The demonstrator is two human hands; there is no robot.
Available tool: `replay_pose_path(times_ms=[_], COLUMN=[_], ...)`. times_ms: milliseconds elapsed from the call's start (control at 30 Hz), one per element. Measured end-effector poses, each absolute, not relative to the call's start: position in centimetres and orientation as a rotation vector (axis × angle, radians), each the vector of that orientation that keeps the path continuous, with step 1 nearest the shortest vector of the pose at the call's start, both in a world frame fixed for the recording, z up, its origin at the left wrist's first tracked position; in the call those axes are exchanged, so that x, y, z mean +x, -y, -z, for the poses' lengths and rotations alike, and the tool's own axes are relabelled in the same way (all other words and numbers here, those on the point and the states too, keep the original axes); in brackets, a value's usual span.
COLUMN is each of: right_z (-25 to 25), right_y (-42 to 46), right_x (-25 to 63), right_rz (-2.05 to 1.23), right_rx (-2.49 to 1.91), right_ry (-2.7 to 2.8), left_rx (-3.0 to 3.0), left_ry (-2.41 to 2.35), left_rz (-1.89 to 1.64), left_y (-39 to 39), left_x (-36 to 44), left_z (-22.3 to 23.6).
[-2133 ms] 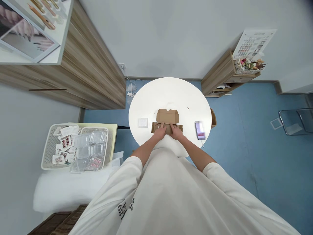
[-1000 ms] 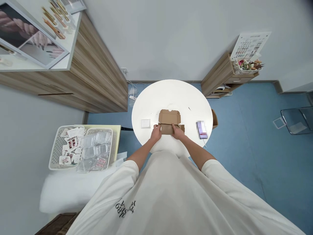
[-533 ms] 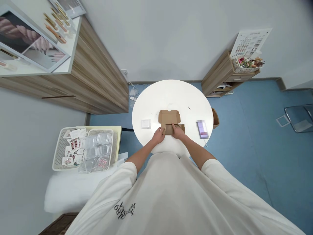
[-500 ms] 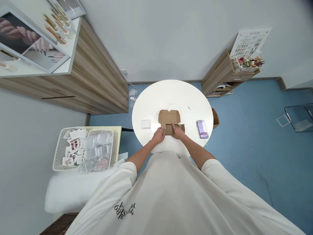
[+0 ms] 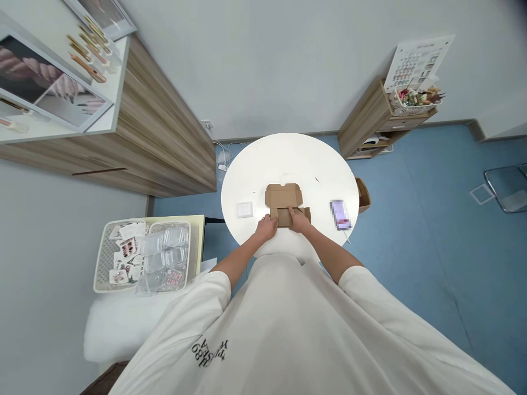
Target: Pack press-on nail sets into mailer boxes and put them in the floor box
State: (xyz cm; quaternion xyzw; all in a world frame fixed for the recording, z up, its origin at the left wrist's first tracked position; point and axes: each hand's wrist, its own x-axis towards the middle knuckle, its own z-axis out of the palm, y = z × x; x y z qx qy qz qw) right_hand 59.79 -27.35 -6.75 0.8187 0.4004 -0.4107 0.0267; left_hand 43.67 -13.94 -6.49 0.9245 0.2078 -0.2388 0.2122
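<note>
A small brown cardboard box (image 5: pixel 284 197) lies on the round white table (image 5: pixel 288 159), its lid folded back away from me. My left hand (image 5: pixel 267 227) grips the box's near left corner, fingers closed on the cardboard. At the right side, my right hand (image 5: pixel 300 220) holds the box wall, with its thumb reaching inside. The inner bottom shows bare brown card between the hands. Left of the box lies a small clear plastic case (image 5: pixel 244 209).
A phone-like purple object (image 5: pixel 340 214), blurred out, lies at the table's right. White baskets (image 5: pixel 99 274) with cards and clear plastic cases stand at the left. Wooden cabinets (image 5: pixel 164 109) flank the table, and a brown bin (image 5: pixel 364 196) stands behind its right edge.
The camera view has shifted slightly. Both hands keep their hold on the cardboard box, which looks nearly the same.
</note>
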Motion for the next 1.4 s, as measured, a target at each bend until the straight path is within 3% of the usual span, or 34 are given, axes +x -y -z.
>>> replay_pose_path(times_ms=[1167,1400], right_z=[5.4,5.2], right_y=[27.9,33.3], right_x=[59.5,58.8], right_rz=[1.211,0.747], right_rx=[2.615,2.924], right_ry=[-1.243,-1.202], left_rx=[2.723,2.702], left_ry=[-0.382,-0.36], left_rz=[0.598,0.618], left_y=[12.3,11.9], left_x=[45.8,46.0], left_z=[6.9,7.1])
